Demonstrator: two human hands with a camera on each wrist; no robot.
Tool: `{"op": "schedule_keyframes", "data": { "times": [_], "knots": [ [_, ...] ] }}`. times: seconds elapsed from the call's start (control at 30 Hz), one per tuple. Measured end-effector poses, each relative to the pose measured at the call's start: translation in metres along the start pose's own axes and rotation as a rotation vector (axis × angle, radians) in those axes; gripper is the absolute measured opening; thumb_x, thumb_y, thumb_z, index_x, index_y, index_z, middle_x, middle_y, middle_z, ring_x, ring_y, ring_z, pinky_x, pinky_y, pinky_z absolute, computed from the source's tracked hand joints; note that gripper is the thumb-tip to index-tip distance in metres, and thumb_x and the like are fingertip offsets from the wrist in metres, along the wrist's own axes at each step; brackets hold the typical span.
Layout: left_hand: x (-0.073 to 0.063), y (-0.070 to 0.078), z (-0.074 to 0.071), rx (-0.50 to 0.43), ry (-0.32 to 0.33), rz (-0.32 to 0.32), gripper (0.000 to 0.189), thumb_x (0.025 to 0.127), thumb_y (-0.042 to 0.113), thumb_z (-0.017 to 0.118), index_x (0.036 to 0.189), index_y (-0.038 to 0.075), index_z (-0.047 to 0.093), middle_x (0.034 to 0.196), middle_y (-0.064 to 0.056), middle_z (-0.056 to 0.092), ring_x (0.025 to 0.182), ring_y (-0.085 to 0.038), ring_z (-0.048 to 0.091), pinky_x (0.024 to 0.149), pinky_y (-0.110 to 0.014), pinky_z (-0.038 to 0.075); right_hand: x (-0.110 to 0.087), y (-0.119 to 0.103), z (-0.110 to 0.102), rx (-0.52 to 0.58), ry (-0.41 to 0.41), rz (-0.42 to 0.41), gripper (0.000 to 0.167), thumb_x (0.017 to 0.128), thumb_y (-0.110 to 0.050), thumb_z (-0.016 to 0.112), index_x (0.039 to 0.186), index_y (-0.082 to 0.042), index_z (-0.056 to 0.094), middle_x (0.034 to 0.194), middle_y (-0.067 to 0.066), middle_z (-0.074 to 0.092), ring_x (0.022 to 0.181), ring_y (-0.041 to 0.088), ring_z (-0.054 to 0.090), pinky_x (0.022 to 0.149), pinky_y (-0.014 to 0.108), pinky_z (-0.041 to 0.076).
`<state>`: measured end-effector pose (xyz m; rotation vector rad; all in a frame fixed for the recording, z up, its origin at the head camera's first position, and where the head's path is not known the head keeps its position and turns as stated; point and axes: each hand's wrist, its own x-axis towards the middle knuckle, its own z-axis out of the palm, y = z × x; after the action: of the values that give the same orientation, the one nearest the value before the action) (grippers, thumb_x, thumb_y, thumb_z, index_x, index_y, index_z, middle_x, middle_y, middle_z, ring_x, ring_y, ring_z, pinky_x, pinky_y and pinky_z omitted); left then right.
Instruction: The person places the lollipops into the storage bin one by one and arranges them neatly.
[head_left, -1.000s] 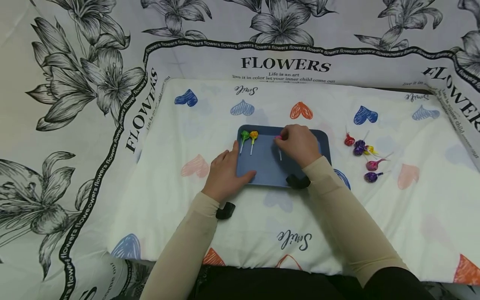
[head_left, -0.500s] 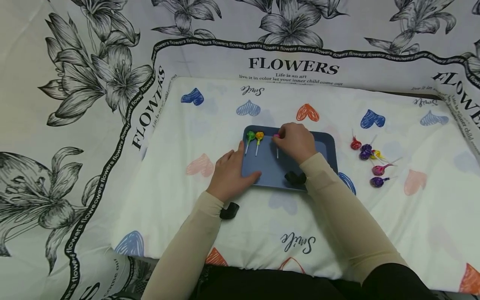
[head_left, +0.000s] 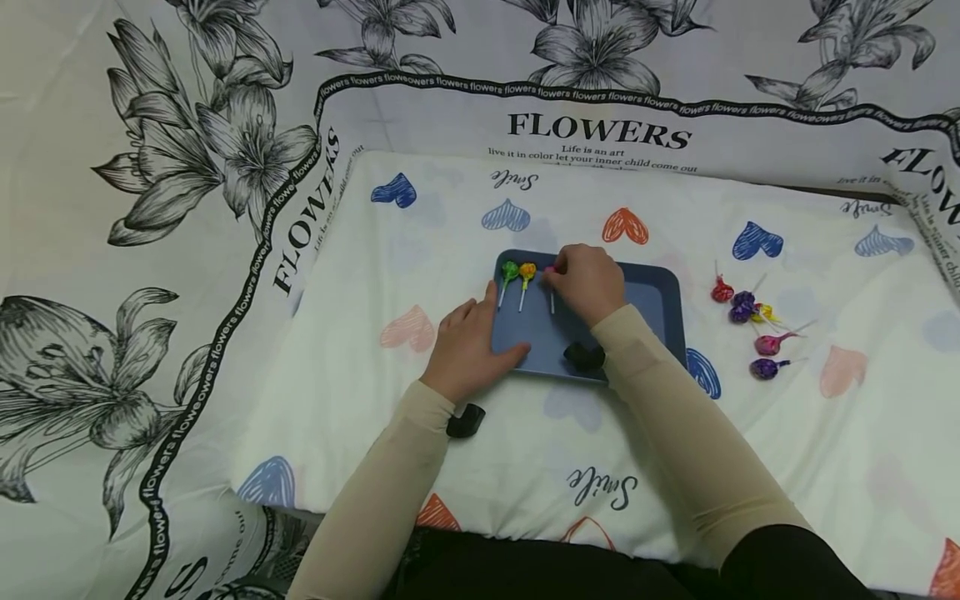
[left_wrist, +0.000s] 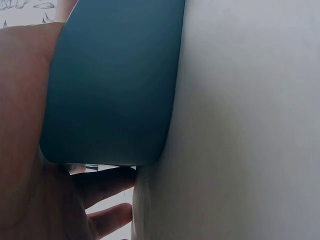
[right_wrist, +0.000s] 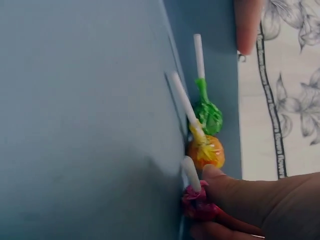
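Observation:
My right hand (head_left: pixel 590 282) pinches a pink-wrapped lollipop (right_wrist: pixel 196 204) by its head, thumb on the wrapper, inside the blue-grey tray (head_left: pixel 651 310). Its white stick points toward the tray's front. Just left of it lie a yellow-orange lollipop (head_left: pixel 527 272) and a green lollipop (head_left: pixel 510 271), in a row with heads along the back wall. My left hand (head_left: pixel 471 350) rests against the tray's front left corner, fingers extended along the left side and thumb over the front rim. In the left wrist view the tray's outer wall (left_wrist: pixel 112 85) hides part of that hand.
Right of the tray, on the heart-print cloth (head_left: pixel 360 400), lies a loose group of lollipops: a red one (head_left: pixel 722 290), a pink one (head_left: pixel 768 344), a purple one (head_left: pixel 765 368), and a dark purple one (head_left: pixel 742 307) overlapping a yellow one (head_left: pixel 764 313). Flower-print fabric (head_left: pixel 420 117) surrounds the cloth.
My right hand has slid the pink lollipop left, closer to the yellow-orange one. The left hand stays at the tray's corner. The whole head view has shifted slightly.

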<state>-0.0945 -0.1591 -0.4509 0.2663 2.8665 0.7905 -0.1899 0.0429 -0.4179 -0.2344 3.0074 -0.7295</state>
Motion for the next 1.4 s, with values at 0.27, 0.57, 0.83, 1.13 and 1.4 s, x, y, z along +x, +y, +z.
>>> {"op": "schedule_keyframes", "data": {
  "times": [0.27,0.57,0.83,1.13,1.4],
  "knots": [
    [0.0007,0.001,-0.0023,0.0,0.017,0.023,0.107,0.094,0.062,0.066,0.169,0.006,0.015,0.167,-0.012,0.04,0.152,-0.039,0.034,0.124,-0.058,0.025,0.0013,0.0005,-0.0005,0.008,0.007,0.001,0.032,0.092,-0.039,0.083,0.086,-0.009,0.073,0.081,0.008,0.072,0.071,0.026,0.062,0.061,0.04,0.047],
    [-0.0006,0.0021,-0.0023,-0.003,0.005,0.007,0.106,0.094,0.062,0.066,0.169,0.007,0.015,0.168,-0.011,0.039,0.152,-0.039,0.033,0.124,-0.058,0.024,0.0031,0.0003,0.0018,-0.007,0.012,-0.015,0.036,0.09,-0.042,0.084,0.082,-0.01,0.069,0.077,0.007,0.069,0.068,0.026,0.06,0.057,0.038,0.042],
    [-0.0002,0.0026,-0.0047,0.003,0.016,0.012,0.106,0.094,0.062,0.066,0.169,0.007,0.015,0.167,-0.011,0.04,0.151,-0.039,0.034,0.124,-0.058,0.025,0.0061,-0.0018,0.0024,-0.005,0.014,-0.033,0.035,0.091,-0.041,0.084,0.084,-0.009,0.07,0.079,0.007,0.07,0.07,0.026,0.06,0.059,0.039,0.044],
    [0.0023,0.003,-0.0025,0.001,0.007,0.019,0.106,0.095,0.062,0.065,0.169,0.007,0.015,0.168,-0.009,0.039,0.152,-0.038,0.034,0.124,-0.057,0.025,0.0048,-0.0001,0.0024,-0.004,0.009,-0.008,0.035,0.091,-0.042,0.083,0.086,-0.009,0.071,0.08,0.008,0.071,0.071,0.026,0.061,0.061,0.038,0.045],
    [0.0006,0.0011,0.0011,0.008,0.009,0.019,0.106,0.094,0.062,0.066,0.169,0.007,0.015,0.166,-0.011,0.041,0.151,-0.039,0.035,0.123,-0.058,0.026,0.0017,0.002,0.0061,0.012,0.005,-0.004,0.035,0.09,-0.042,0.084,0.086,-0.01,0.071,0.08,0.007,0.071,0.071,0.026,0.06,0.062,0.038,0.046]
  ]
}}
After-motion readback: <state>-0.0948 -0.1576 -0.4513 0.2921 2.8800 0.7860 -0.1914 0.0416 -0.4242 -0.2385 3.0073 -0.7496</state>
